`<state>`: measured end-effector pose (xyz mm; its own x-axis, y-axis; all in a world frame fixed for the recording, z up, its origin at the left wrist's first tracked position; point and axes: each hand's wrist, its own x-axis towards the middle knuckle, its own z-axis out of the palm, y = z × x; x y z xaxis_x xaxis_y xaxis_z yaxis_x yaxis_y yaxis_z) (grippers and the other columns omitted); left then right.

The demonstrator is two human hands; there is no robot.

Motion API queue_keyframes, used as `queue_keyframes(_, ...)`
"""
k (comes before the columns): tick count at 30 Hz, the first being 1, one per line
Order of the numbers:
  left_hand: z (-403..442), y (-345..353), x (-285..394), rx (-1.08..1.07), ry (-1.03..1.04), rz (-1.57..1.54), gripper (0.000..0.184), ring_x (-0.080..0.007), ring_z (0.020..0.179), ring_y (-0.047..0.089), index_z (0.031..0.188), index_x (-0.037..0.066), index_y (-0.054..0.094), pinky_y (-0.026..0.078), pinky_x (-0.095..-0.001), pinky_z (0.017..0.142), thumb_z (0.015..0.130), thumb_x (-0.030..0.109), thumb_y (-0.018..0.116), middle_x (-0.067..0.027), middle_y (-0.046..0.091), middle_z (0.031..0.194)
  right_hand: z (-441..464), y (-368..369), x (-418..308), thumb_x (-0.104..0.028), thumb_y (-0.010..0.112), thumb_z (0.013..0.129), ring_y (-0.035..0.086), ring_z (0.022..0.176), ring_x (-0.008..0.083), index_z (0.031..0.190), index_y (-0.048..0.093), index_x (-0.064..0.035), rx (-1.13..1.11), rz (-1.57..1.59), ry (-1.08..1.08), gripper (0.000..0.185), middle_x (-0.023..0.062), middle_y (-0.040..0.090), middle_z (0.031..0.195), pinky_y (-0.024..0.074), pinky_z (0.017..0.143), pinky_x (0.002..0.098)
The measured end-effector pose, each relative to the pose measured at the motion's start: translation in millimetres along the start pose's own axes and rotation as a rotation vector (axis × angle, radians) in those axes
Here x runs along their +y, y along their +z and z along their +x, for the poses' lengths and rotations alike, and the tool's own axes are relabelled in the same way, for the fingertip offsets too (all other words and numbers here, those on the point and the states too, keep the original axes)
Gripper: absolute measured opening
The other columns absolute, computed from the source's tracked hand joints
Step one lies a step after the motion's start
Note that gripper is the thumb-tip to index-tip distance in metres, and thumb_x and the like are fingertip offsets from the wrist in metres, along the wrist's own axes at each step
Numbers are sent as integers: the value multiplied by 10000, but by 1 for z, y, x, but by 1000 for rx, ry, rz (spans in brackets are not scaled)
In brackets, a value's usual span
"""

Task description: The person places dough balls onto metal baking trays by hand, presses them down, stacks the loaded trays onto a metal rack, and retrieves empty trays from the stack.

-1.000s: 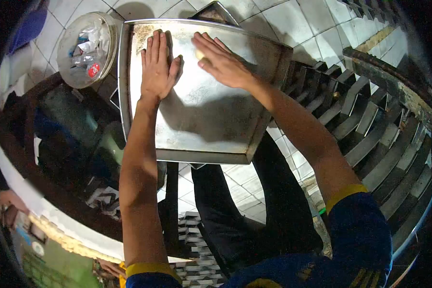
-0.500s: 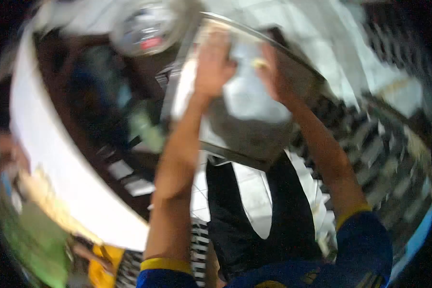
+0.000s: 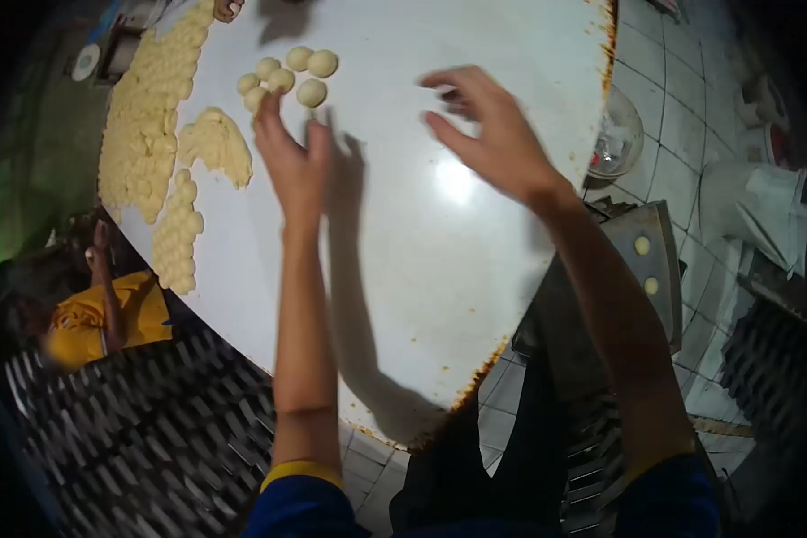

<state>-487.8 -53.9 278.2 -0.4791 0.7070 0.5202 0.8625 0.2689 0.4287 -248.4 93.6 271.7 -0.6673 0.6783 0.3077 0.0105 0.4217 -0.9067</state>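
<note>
Several round dough balls (image 3: 311,92) sit in a loose cluster on the white table (image 3: 430,296). My left hand (image 3: 293,166) is at the near side of this cluster, thumb and fingers apart. Its fingertips reach the nearest balls; whether they touch one is unclear. To the right, my right hand (image 3: 493,134) hovers over bare tabletop with its fingers spread and curved, holding nothing. Beside the table's right edge, partly behind my right forearm, is a dark metal tray (image 3: 625,229) with two dough balls (image 3: 642,245) on it.
A large mass of dough pieces (image 3: 139,134) covers the table's left side, with a flattened dough lump (image 3: 215,148) beside it. A person in yellow (image 3: 121,309) is at the lower left. A round clear container (image 3: 619,134) stands beyond the right edge.
Both my hands have left the metal tray and are now over the white table, the left by the dough balls. The view has swung left to the table.
</note>
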Motion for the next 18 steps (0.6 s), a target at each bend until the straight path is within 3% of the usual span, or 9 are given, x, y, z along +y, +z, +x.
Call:
queue_keyframes(2,15,-4,-77,-29,-67,191,667,-468,1377,527,1547,19,522,434,-547,1186,931,185,719,-294,554,1477,42,56,6,-251,791,965,708,1200,347,1408,654,-86,-109,20,-14,492,148,683,1328,587,1033,471)
queue_keyframes(4,26,-9,-119,-108,-130,170,670,-450,1334,561,1547,30,533,460,-524,1153,935,195,748,-282,572,1441,74,110,31,-259,793,973,708,1227,372,1401,664,-72,-154,-169,-90,485,188,659,1383,593,1052,452)
queue_keyframes(6,29,-8,-136,-170,-158,135,621,-403,1190,641,1510,76,588,521,-480,1060,940,225,785,-237,623,1333,94,144,27,-258,794,955,706,1231,388,1393,669,-83,-132,-270,-88,488,192,666,1367,593,1040,476)
queue_keyframes(8,37,-9,-136,-181,-185,112,620,-426,1207,636,1496,80,597,522,-494,1059,926,235,783,-243,625,1348,111,169,21,-257,794,936,704,1236,405,1385,674,-94,-105,-363,-87,493,196,673,1352,594,1029,500)
queue_keyframes(12,48,0,-150,-148,-123,178,500,-448,1165,678,1355,41,698,540,-504,1034,905,238,790,-247,695,1234,143,186,18,-178,743,876,759,1115,392,1308,750,-147,-270,-528,-43,433,199,794,1106,610,975,508)
queue_keyframes(14,45,4,-163,-82,-154,126,537,-403,1138,716,1343,1,701,564,-481,1013,886,249,832,-237,722,1244,144,188,28,-202,767,841,778,1029,397,1191,807,-118,-191,-496,-33,363,205,809,1064,620,929,525)
queue_keyframes(15,39,0,-157,-114,-306,-93,552,-325,1092,728,1374,-28,676,585,-437,970,918,235,840,-195,726,1263,131,176,29,-250,797,822,775,1026,410,1164,808,-94,-168,-278,5,376,213,807,1071,628,904,523)
queue_keyframes(16,31,0,-162,-25,-220,-289,546,-249,1073,717,1394,-50,651,591,-388,945,948,198,844,-156,724,1265,118,163,28,-309,844,790,777,1021,404,1181,801,-84,-83,-153,-16,453,212,808,1072,636,881,504)
queue_keyframes(18,10,-33,-81,-19,-161,-239,482,-233,1106,711,1399,-67,620,588,-358,949,1000,126,808,-163,726,1260,68,130,10,-399,919,742,782,969,322,1181,792,-98,106,240,31,547,166,809,1048,635,888,444)
